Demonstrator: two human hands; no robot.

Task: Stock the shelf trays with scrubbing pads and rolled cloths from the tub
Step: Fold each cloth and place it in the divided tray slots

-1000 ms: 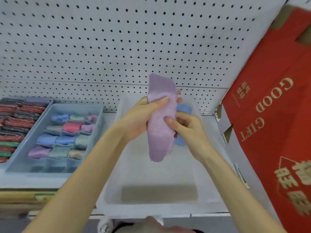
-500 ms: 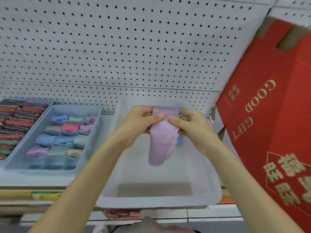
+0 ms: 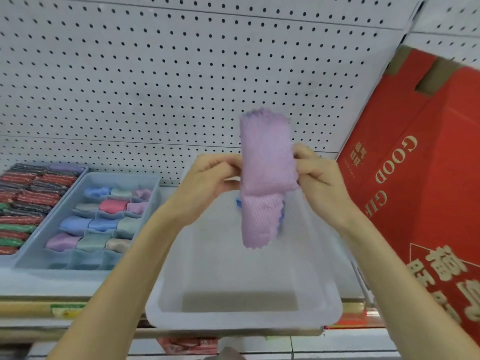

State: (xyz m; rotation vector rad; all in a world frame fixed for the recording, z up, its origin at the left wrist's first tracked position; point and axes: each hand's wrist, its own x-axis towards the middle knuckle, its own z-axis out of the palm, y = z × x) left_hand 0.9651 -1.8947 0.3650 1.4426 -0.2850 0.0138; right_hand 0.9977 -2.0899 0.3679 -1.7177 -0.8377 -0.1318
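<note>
Both hands raised the purple cloth (image 3: 266, 162): top flap now stands up, left hand (image 3: 207, 181) and right hand (image 3: 318, 179) fingers pinching its sides above the tub (image 3: 241, 315). Rolling underway; divided tray (image 3: 88, 262) front slots still open.

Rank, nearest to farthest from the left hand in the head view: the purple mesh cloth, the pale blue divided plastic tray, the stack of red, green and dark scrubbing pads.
1. Purple mesh cloth: pinched by the left hand.
2. Pale blue divided plastic tray: to the hand's left.
3. Stack of scrubbing pads: far left, beyond the tray.
</note>
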